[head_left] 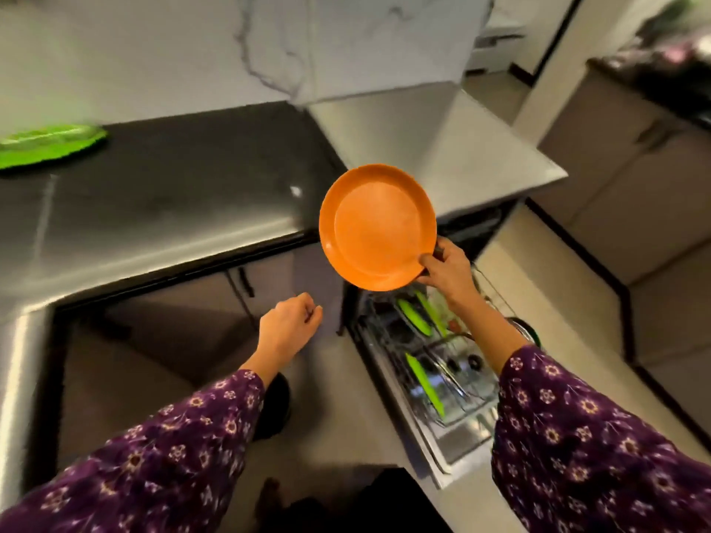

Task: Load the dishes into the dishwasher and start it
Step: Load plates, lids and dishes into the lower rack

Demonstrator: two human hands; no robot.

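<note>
One orange plate (379, 226) is up in my right hand (448, 269), fingers (425, 260) pinching its lower rim, tilted, just above the rack's (461, 378) far end. Green plates (413, 317) stand on edge in the rack. Left hand (288, 321) hangs left of the rack, loosely curled, holding nothing.

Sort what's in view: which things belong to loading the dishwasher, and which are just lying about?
Job: orange plate, gripped by right hand; open dishwasher; green plates standing in its rack.
Lying about: blurred green thing on dark counter, unidentifiable.
</note>
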